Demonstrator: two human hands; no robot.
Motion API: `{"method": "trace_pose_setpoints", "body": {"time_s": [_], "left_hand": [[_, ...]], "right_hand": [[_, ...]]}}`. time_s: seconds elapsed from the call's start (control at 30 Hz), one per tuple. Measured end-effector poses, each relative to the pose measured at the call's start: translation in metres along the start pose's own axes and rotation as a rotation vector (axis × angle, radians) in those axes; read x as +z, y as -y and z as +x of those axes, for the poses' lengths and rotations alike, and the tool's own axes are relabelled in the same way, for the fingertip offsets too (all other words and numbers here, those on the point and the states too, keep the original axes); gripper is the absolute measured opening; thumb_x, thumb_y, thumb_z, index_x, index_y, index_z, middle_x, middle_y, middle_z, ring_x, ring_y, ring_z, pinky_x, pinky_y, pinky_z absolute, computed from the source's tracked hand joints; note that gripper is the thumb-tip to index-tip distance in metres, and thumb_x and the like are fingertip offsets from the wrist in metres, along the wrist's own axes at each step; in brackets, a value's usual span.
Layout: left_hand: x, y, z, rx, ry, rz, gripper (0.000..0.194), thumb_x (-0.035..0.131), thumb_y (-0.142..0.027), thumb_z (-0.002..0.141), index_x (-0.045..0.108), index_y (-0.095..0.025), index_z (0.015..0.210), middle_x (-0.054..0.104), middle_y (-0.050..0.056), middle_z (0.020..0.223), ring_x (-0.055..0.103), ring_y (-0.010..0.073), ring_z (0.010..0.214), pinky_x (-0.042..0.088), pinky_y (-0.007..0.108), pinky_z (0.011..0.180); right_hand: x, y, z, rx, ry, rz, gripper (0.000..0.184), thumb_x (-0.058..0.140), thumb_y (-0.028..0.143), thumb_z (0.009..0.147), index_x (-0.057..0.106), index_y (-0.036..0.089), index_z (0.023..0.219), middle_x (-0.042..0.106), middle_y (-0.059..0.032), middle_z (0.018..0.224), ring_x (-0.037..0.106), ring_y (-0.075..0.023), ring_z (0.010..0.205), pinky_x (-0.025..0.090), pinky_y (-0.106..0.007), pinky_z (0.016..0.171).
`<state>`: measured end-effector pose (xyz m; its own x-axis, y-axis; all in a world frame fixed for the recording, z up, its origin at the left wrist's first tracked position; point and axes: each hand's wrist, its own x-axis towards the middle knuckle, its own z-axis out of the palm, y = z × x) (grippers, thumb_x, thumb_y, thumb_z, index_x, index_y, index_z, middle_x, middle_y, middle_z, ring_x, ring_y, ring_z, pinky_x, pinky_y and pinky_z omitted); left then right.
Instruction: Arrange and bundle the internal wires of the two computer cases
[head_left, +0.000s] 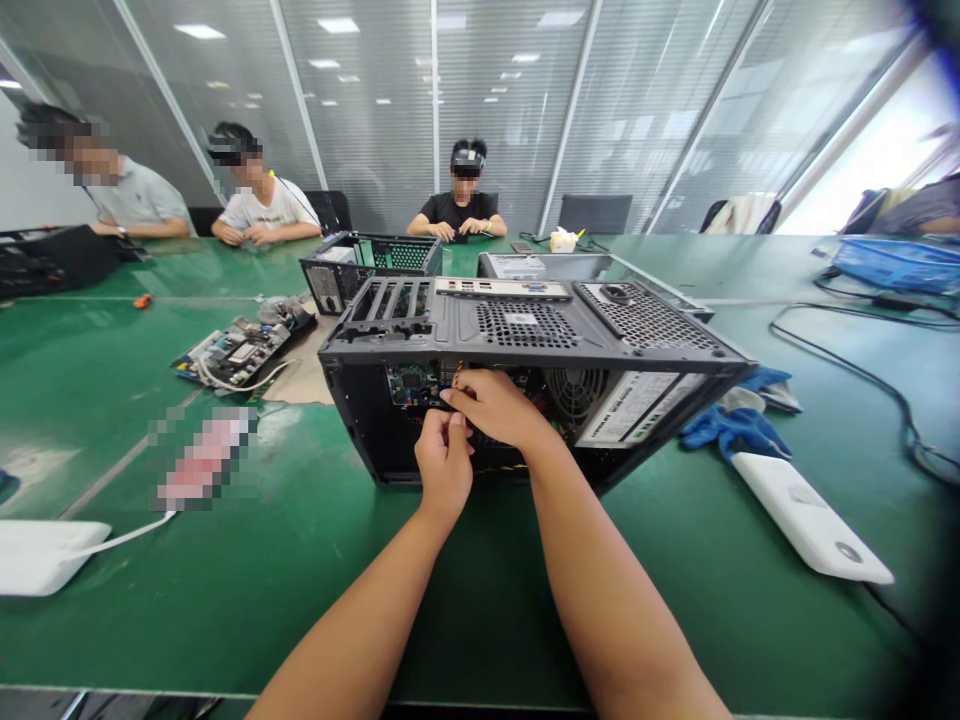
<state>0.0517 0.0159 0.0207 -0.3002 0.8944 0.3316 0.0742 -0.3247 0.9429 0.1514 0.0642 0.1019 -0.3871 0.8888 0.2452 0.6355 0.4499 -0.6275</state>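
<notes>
A black computer case (450, 345) lies in front of me with its slotted and vented rear panel facing up and its near side open. Inside are a green circuit board (415, 382), a power supply with a round fan grille (576, 392) and a white label. Both hands reach into the opening, their fingertips close together. My right hand (501, 405) is closed in a pinch by the board, with a thin twisted wire (458, 373) at its fingers. My left hand (445, 460) is closed just below it, thumb against fingers; what it grips is hidden.
Behind stand another open case (371, 265) and a metal case part (540, 265). A loose motherboard (240, 352) lies left on cardboard. Blue gloves (739, 430), a white power bank (810, 515) and a black cable (885, 370) are right. Several people sit across the green table (315, 560).
</notes>
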Motion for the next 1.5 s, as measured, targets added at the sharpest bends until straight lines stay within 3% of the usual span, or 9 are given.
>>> {"method": "trace_pose_setpoints", "body": {"time_s": [1.0,1.2,1.5], "left_hand": [[0.0003,-0.0004,0.0008,-0.026,0.030,-0.073,0.036,0.046,-0.046,0.098,0.051,-0.018,0.076,0.055,-0.003,0.061,0.051,0.0092,0.052,0.043,0.020,0.051],[0.0000,-0.0010,0.0014,-0.018,0.026,-0.062,0.037,0.046,-0.048,0.098,0.055,-0.018,0.078,0.054,-0.003,0.060,0.051,0.0093,0.051,0.043,0.020,0.051],[-0.0001,0.0000,0.0015,-0.028,0.021,-0.066,0.036,0.047,-0.047,0.097,0.054,-0.018,0.077,0.054,-0.003,0.059,0.051,0.0093,0.052,0.043,0.020,0.052]], "right_hand": [[-0.0039,-0.0045,-0.0013,0.027,0.122,0.097,0.031,0.052,0.033,0.091,0.055,0.018,0.065,0.061,-0.0001,0.061,0.053,-0.0124,0.060,0.032,-0.025,0.057],[-0.0049,-0.0086,-0.0017,0.013,0.101,0.126,0.027,0.053,0.033,0.090,0.057,0.017,0.068,0.063,0.0000,0.067,0.053,-0.0121,0.062,0.033,-0.025,0.058],[-0.0038,-0.0063,-0.0006,0.000,0.038,0.033,0.029,0.054,0.029,0.088,0.052,0.018,0.061,0.054,0.0019,0.059,0.044,-0.0111,0.058,0.026,-0.027,0.057]]}}
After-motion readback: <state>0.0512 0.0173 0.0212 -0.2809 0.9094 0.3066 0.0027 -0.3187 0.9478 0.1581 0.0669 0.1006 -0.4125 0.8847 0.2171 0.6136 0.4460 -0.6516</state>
